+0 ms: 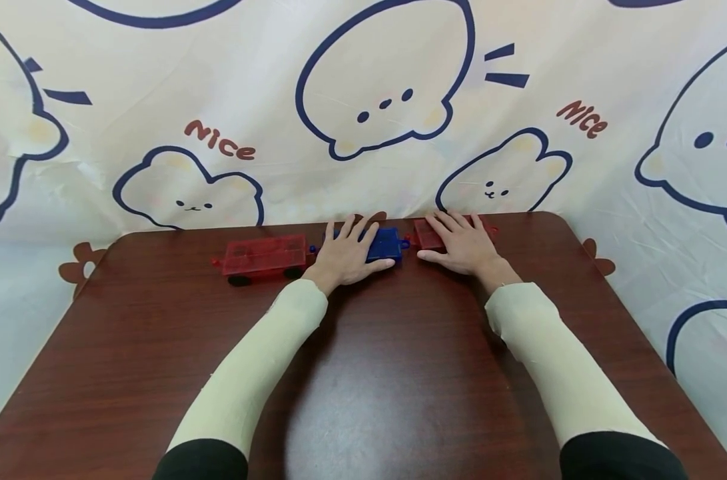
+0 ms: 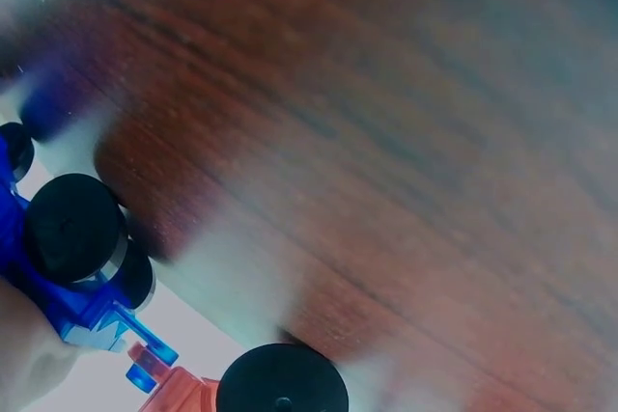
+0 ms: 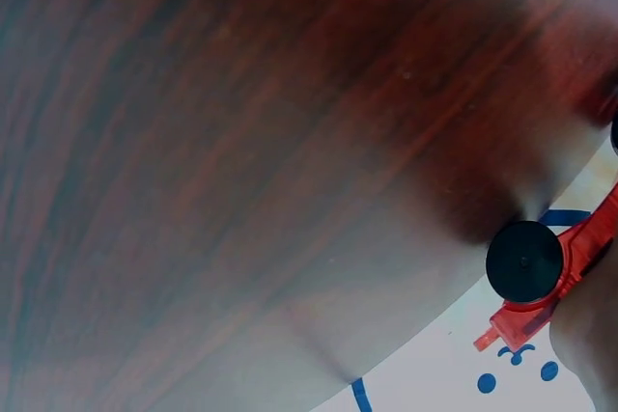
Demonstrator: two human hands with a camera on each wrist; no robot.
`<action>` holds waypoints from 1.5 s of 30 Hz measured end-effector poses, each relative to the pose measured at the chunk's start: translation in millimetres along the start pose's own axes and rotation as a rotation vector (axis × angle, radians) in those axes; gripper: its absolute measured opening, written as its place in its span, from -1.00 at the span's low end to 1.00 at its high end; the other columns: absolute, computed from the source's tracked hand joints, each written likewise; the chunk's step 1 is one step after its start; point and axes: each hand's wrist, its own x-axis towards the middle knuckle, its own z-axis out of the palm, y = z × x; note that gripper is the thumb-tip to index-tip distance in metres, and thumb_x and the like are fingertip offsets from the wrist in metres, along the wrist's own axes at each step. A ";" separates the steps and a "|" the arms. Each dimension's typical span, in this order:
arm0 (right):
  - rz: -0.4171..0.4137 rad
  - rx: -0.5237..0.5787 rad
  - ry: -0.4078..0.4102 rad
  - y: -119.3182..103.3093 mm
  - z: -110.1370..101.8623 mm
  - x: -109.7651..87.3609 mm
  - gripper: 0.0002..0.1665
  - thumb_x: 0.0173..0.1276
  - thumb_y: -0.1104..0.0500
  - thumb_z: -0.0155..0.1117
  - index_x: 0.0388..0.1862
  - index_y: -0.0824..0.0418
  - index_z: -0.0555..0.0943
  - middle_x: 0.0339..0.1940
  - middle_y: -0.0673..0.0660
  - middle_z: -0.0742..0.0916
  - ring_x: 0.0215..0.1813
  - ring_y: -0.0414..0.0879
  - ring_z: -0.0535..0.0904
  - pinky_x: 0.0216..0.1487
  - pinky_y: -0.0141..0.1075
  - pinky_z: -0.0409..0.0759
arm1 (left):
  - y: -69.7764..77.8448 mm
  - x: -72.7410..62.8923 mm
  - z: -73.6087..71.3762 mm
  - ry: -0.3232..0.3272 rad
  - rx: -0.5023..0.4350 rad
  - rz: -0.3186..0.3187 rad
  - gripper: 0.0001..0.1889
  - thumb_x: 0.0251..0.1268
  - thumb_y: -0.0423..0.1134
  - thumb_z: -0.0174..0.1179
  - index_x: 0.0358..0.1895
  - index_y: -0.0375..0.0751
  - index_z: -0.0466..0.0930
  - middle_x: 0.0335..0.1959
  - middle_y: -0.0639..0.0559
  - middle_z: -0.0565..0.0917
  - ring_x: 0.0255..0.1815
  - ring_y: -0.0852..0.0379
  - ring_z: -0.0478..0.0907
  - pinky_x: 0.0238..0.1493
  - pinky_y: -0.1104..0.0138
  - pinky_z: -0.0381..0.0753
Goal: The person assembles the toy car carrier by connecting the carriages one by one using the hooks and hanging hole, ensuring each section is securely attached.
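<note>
Three see-through plastic toy train cars stand in a row along the table's far edge. My left hand (image 1: 346, 257) lies over the middle blue car (image 1: 385, 245), its fingers straight and spread. On the right-hand red car (image 1: 426, 235) rests my right hand (image 1: 465, 247), palm down with fingers outstretched, covering much of it. The left red car (image 1: 264, 257) is untouched. Couplings join the blue car to its neighbours; the left wrist view shows a blue hook (image 2: 150, 340) meeting a red coupling. A black wheel (image 3: 524, 261) of the right-hand car shows in the right wrist view.
The brown wooden table (image 1: 393, 373) has rounded far corners. Right behind it hangs a pale cloth (image 1: 363, 180) printed with cartoon animals, close to the cars. More of the same cloth borders the table's left and right sides.
</note>
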 end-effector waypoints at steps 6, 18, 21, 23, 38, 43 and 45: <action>0.004 0.006 -0.003 -0.2 0.0 -0.4 0.21 0.29 -0.67 -0.20 0.69 0.03 0.02 0.66 0.18 0.17 0.65 0.20 -0.06 0.52 0.31 -0.20 | -1.6 -1.0 0.2 0.012 -0.014 0.014 0.03 0.31 0.62 -0.37 0.68 0.04 -0.15 0.68 -0.06 -0.07 0.67 -0.14 -0.31 0.52 -0.26 -0.28; 0.025 0.020 0.013 -6.3 0.1 -4.2 0.18 0.32 -0.64 -0.15 0.69 0.03 0.04 0.66 0.17 0.17 0.64 0.20 -0.04 0.52 0.33 -0.21 | -4.7 -3.1 0.8 0.049 -0.063 -0.003 0.03 0.31 0.62 -0.35 0.68 0.05 -0.15 0.67 -0.06 -0.03 0.67 -0.12 -0.27 0.52 -0.26 -0.28; 0.035 0.026 0.021 -8.3 0.7 -4.6 0.18 0.32 -0.64 -0.15 0.69 0.03 0.04 0.66 0.16 0.17 0.64 0.20 -0.04 0.51 0.34 -0.23 | -5.0 -2.4 0.7 0.053 -0.067 -0.009 0.03 0.30 0.63 -0.36 0.68 0.06 -0.15 0.67 -0.06 -0.03 0.67 -0.12 -0.27 0.51 -0.26 -0.29; 0.036 0.023 0.023 -9.2 1.8 -3.9 0.19 0.30 -0.66 -0.18 0.69 0.02 0.03 0.67 0.16 0.15 0.64 0.19 -0.04 0.51 0.33 -0.24 | -5.3 -2.3 0.5 0.057 -0.062 -0.014 0.03 0.30 0.63 -0.37 0.68 0.06 -0.15 0.67 -0.06 -0.02 0.67 -0.12 -0.26 0.51 -0.26 -0.28; 0.006 0.018 0.028 -18.6 -2.2 -7.2 0.17 0.32 -0.64 -0.13 0.69 0.00 0.03 0.67 0.12 0.15 0.64 0.15 -0.02 0.51 0.34 -0.19 | -5.9 -3.5 0.3 0.063 -0.074 -0.013 0.02 0.32 0.61 -0.35 0.68 0.04 -0.15 0.66 -0.08 -0.02 0.67 -0.13 -0.25 0.51 -0.27 -0.26; 0.003 0.009 0.032 -19.8 -2.4 -7.2 0.16 0.33 -0.64 -0.13 0.69 -0.02 0.03 0.67 0.10 0.15 0.64 0.13 -0.02 0.52 0.32 -0.18 | -5.2 -4.1 -0.2 0.060 -0.085 -0.012 0.02 0.33 0.61 -0.34 0.68 0.05 -0.15 0.67 -0.08 -0.02 0.67 -0.13 -0.26 0.51 -0.27 -0.26; 0.004 0.007 0.029 -19.5 -1.7 -7.3 0.16 0.33 -0.64 -0.14 0.70 -0.02 0.02 0.67 0.09 0.14 0.65 0.13 -0.02 0.52 0.32 -0.19 | -4.9 -4.3 0.0 0.060 -0.087 -0.011 0.02 0.33 0.61 -0.33 0.68 0.04 -0.15 0.66 -0.07 -0.02 0.67 -0.13 -0.26 0.51 -0.27 -0.26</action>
